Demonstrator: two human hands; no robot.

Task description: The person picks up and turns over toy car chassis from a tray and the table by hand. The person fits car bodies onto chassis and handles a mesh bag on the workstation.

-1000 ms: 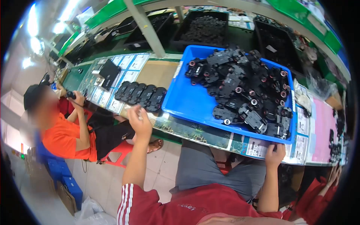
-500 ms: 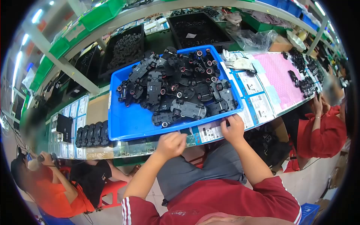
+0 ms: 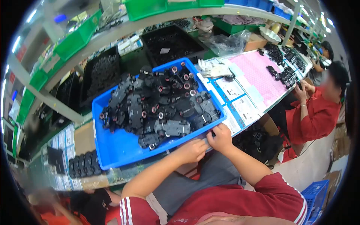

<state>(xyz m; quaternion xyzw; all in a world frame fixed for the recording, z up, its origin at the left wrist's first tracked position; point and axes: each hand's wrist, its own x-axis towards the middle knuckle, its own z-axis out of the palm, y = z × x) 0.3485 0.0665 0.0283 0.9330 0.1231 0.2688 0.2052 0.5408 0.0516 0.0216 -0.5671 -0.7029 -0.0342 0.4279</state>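
Observation:
My left hand (image 3: 195, 150) is closed just below the front rim of a blue bin (image 3: 123, 162); what its fingers hold, if anything, is hidden. Close beside it, my right hand (image 3: 221, 138) has its fingers curled around a small dark part (image 3: 213, 133) by the bin's front right corner. The part is too small to name. Heaped in the bin are black toy car chassis (image 3: 172, 128), some with wheels ringed in red. The bin's front left floor shows bare blue.
Several black chassis (image 3: 85, 164) stand in a row left of the bin. White gloves (image 3: 213, 69) and a pink bubble sheet (image 3: 255, 77) lie to the right. Black trays (image 3: 170, 45) of parts sit behind. A co-worker in red (image 3: 318, 112) handles black parts at right.
My left hand has moved right, close to my right hand. The view has turned, so the bin appears further left and lower. The right hand stays by the bin's corner.

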